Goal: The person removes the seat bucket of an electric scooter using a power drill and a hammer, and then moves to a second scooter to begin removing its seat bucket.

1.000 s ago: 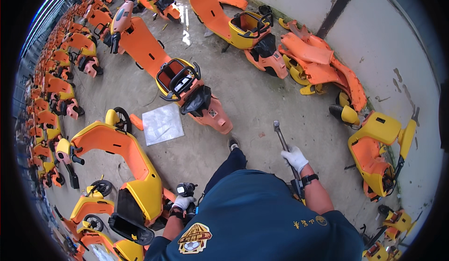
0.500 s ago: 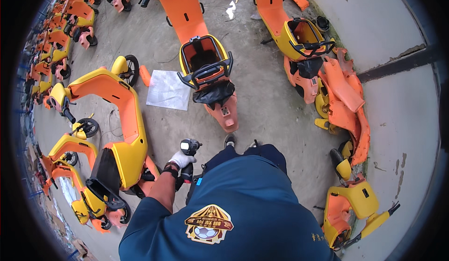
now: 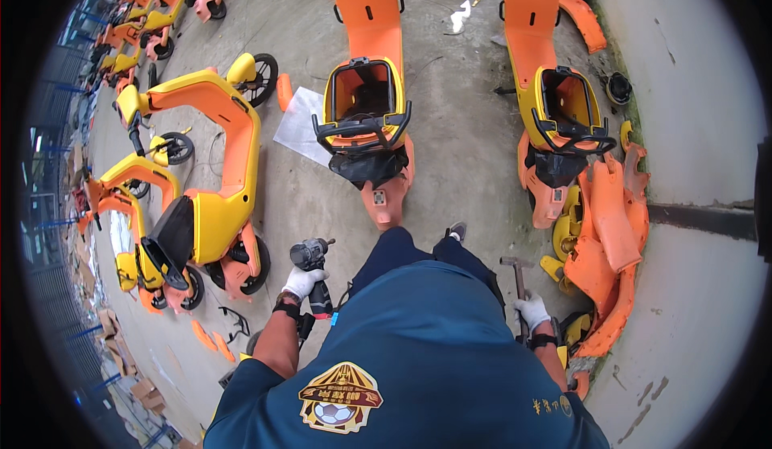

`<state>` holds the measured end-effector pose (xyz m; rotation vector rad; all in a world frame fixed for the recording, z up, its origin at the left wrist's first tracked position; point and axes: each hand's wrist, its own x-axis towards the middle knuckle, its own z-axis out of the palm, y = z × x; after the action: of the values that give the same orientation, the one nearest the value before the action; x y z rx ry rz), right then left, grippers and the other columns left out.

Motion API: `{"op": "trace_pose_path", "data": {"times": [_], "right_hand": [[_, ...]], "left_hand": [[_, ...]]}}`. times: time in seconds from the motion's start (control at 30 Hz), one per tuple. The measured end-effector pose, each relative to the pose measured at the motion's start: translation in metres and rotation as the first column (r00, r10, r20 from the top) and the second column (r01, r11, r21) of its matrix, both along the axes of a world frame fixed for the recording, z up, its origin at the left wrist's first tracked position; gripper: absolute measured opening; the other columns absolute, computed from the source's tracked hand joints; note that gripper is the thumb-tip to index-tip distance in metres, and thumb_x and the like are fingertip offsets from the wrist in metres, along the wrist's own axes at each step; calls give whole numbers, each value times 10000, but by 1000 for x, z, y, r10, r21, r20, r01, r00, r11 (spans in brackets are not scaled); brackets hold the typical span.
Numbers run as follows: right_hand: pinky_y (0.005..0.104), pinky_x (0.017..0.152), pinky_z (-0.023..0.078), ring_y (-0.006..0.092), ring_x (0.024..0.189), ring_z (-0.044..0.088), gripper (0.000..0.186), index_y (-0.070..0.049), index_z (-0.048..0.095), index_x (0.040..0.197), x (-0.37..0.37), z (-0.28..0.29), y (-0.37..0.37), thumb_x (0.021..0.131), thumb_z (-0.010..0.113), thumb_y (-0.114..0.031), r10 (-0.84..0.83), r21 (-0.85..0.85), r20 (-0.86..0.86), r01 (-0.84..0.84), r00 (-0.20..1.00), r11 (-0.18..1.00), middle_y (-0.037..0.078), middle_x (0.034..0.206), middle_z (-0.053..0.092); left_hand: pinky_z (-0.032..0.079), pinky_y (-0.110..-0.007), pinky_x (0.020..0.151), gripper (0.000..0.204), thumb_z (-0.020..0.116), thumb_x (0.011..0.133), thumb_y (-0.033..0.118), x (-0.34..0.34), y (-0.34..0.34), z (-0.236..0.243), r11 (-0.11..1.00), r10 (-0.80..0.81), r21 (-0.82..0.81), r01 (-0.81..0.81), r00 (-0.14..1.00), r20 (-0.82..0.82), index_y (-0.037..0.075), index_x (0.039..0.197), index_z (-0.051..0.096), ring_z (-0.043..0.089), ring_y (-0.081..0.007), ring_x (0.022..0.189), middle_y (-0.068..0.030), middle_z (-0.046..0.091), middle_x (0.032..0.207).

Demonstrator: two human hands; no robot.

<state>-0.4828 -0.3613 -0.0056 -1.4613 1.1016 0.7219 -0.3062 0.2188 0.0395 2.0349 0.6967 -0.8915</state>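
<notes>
White-gloved right hand [image 3: 532, 311] back in view with a crosswise-headed metal tool [image 3: 519, 279]

White-gloved left hand [image 3: 302, 282] is curled snug round the handle of a grey-and-black cordless power drill [image 3: 308, 254], motor end just beyond the fist. Over right, fingers wrap the tool's shaft, head poking past the grip, near a heap of orange plastic panels [image 3: 593, 280].

The left hand [image 3: 303, 282] is gloved white; the power drill [image 3: 309, 254] in it is grey and black, red at the base. The right hand [image 3: 532, 312] is gloved white; its hammer [image 3: 519, 278] appears grey-brown. The nearest scooter [image 3: 219, 217] left of the left hand is yellow and orange.
</notes>
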Motion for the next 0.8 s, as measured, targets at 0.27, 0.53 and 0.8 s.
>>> {"op": "trace_pose_path", "data": {"times": [0.27, 0.53, 0.8], "right_hand": [[310, 483, 468, 166, 537, 571, 609, 96, 442, 1326, 206, 17, -64, 792, 666, -90, 423, -91, 178, -414, 888, 906, 118, 814, 640], [275, 426, 462, 113, 465, 525, 641, -6, 336, 1450, 391, 75, -45, 877, 597, -124, 384, 10, 385, -420, 839, 908, 32, 696, 542], [259, 412, 420, 105, 474, 524, 611, 12, 380, 1426, 513, 56, -11, 881, 624, -118, 678, 26, 271, -709, 683, 705, 39, 743, 579]], "left_hand": [[519, -341, 872, 477, 794, 677, 225, 17, -75, 59, 999, 5, 50, -13, 989, 150, 32, 1088, 646, 661, -208, 937, -97, 694, 995], [517, -325, 868, 513, 760, 721, 62, 150, -121, 63, 914, 330, -376, -152, 816, 474, 38, 1205, 593, 609, -145, 956, -33, 650, 1063], [543, -303, 845, 437, 810, 730, 75, 259, -195, 10, 659, 743, -559, -503, 552, 379, 24, 1137, 658, 644, -147, 928, -58, 680, 1048]]}}
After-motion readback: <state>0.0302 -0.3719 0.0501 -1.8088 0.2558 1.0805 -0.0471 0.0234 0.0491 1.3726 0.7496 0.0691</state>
